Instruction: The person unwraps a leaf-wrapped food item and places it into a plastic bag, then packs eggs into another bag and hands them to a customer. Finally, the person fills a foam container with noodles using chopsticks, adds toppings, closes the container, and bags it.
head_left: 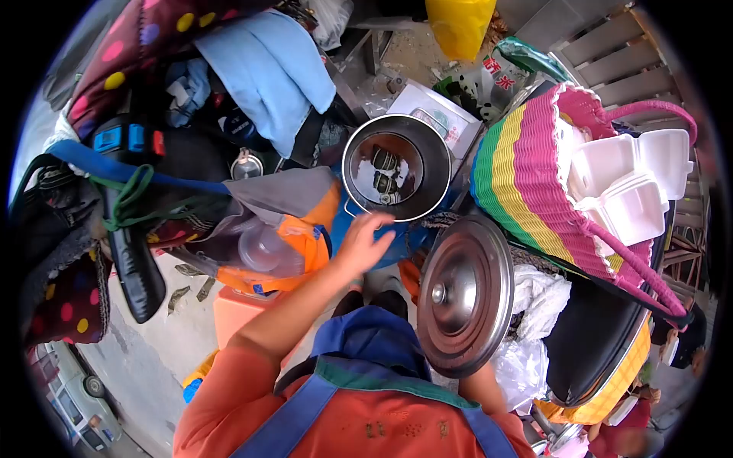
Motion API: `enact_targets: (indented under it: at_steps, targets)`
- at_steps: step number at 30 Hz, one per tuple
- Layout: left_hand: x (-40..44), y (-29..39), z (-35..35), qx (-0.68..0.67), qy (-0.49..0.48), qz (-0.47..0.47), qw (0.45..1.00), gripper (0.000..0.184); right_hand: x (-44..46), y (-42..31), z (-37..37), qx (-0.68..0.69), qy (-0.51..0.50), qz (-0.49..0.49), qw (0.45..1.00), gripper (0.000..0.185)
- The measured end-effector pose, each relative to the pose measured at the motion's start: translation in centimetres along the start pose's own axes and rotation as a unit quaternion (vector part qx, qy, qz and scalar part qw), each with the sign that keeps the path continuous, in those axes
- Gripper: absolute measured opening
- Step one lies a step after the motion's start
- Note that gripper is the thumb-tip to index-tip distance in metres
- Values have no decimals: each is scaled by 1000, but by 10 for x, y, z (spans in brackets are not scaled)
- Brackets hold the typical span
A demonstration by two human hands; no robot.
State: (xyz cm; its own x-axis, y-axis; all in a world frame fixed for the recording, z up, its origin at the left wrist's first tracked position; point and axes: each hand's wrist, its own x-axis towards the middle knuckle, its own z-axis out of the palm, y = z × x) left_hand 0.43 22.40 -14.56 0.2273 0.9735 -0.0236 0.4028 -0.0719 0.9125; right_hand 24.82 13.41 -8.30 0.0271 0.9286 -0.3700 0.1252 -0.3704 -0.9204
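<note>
- The left hand (pixel 363 244) is at the near side of the pot (pixel 431 183), its fingers spread and slightly bent with nothing between them; the fingertips are close to the rim, but I cannot tell whether they touch it.
- The right forearm (pixel 483 389) goes behind the lid (pixel 467 286), which hides the right hand, so I cannot tell how that hand grips. The two hands are apart.
- The lid is metal, with a round knob, and stands steeply tilted to the right of the left hand, nearer than the pot.
- The pot is uncovered, in the middle of the scene; dark, banded bundles (pixel 385 160) lie at its bottom.
- Just beyond the pot is a flat white box (pixel 450 114).
- To the right, a striped woven basket (pixel 527 183) holds white foam boxes (pixel 622 183), some with their lids up.
- Nearer than the basket, beside the lid, are a white cloth (pixel 540 301) and a clear plastic bag (pixel 521 370).
- Left of the pot, an orange and grey bag (pixel 301 229) holds clear round containers (pixel 263 248).
- Farther left hangs a light blue cloth (pixel 267 76).
- At the far side is a yellow bag (pixel 460 27).
</note>
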Motion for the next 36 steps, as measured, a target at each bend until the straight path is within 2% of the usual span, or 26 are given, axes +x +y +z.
enact_targets:
  at_steps: [1,3,5,7,9,10,11,14,16,17,19,20,21,23,24,25,27,29,30,31,32,33,34,35,36]
  targets:
    - [27,-10,13,31,-6,3,1000,31,-6,10,-5,14,7,29,999,48]
    - [82,-54,45,188,-7,21,982,49,-14,29,-14,40,21,78,996,48]
    - [138,-48,57,312,-85,-125,938,66,-23,46,-23,58,31,117,991,47]
    - [195,-96,80,451,-186,-103,867,81,-28,63,-32,68,39,149,986,47]
    - [239,-145,92,492,-284,-66,820,85,-28,79,-41,75,45,176,981,46]
    - [256,-169,100,520,-283,-38,805,88,-26,87,-44,76,49,190,978,46]
    - [270,-184,102,497,-253,-2,830,92,-24,94,-49,77,52,202,975,45]
    - [275,-230,122,476,-208,26,854,92,-15,106,-60,78,66,236,966,45]
    - [275,-245,133,559,-213,-123,792,85,-12,111,-59,81,64,259,960,44]
    - [276,-249,134,558,-215,-126,792,85,-9,108,-66,79,70,259,960,44]
    - [279,-222,118,566,-280,-130,764,74,-8,107,-57,83,70,268,957,43]
    - [276,-207,108,548,-277,-118,780,64,-7,106,-55,84,69,268,957,43]
    - [276,-207,105,550,-274,-119,780,64,-6,98,-58,85,71,264,958,43]
    - [273,-212,105,460,-192,-101,861,58,-2,93,-52,88,70,263,958,42]
    - [273,-204,104,442,-166,-71,879,53,-1,89,-50,89,68,261,959,42]
    - [266,-172,97,430,-123,-21,894,51,3,85,-48,90,64,255,961,41]
    - [254,-131,90,385,-62,-16,921,50,9,79,-44,91,54,246,964,41]
    - [249,-138,93,504,-183,15,844,49,16,73,-33,96,45,231,967,40]
    - [243,-140,87,522,-264,37,810,53,16,68,-29,97,37,228,968,40]
    - [237,-139,82,407,-176,-47,895,58,20,63,-25,102,35,219,970,40]
    - [233,-125,80,311,-122,-169,927,63,24,56,-20,107,29,209,972,39]
    - [231,-114,77,204,-64,-285,934,67,24,49,-15,109,24,205,972,39]
    - [227,-106,68,281,-129,-214,926,75,27,43,-12,111,18,196,974,39]
    - [221,-107,66,278,-122,-217,928,75,30,36,-7,114,15,187,976,39]
    - [215,-113,68,191,-58,-264,944,79,36,30,-4,120,11,173,977,38]
